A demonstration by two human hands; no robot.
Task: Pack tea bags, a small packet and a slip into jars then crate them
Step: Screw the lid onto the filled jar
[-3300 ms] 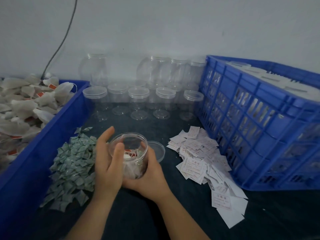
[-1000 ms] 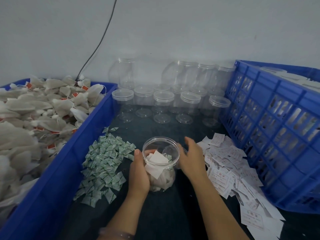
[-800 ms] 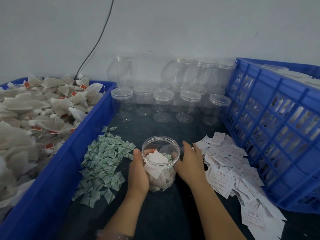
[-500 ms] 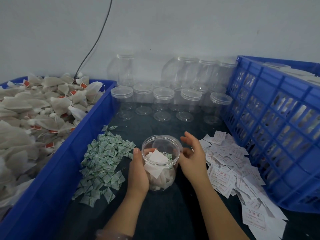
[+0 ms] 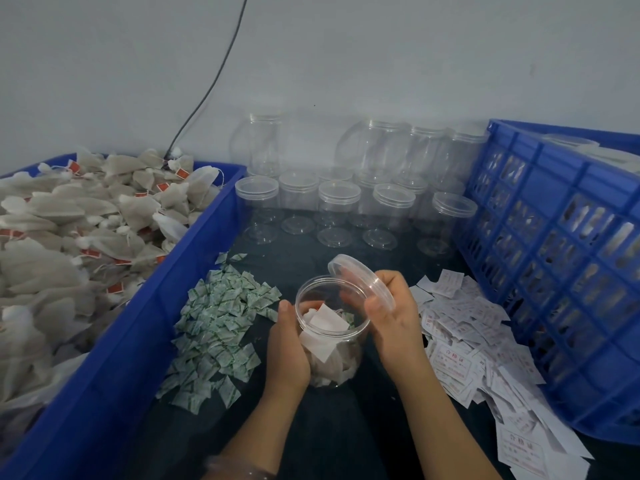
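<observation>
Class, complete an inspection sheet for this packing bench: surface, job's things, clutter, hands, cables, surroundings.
Surface: dark table, mostly covered by stock.
Job's things: open jar holding tea bags and a slip; lid tilted above its mouth, not on; bin of tea bags left; packets and slips piled either side of the jar; empty jars behind; crate right.
Clutter: nothing seen.
Hands: left hand grips the jar; right hand holds the lid.
Cables: one black cable down the wall, behind the bin.
Surroundings: plain grey wall.

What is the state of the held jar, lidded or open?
Open. The right hand holds the lid tilted above the jar rim, not seated; the left hand grips the jar.
</observation>
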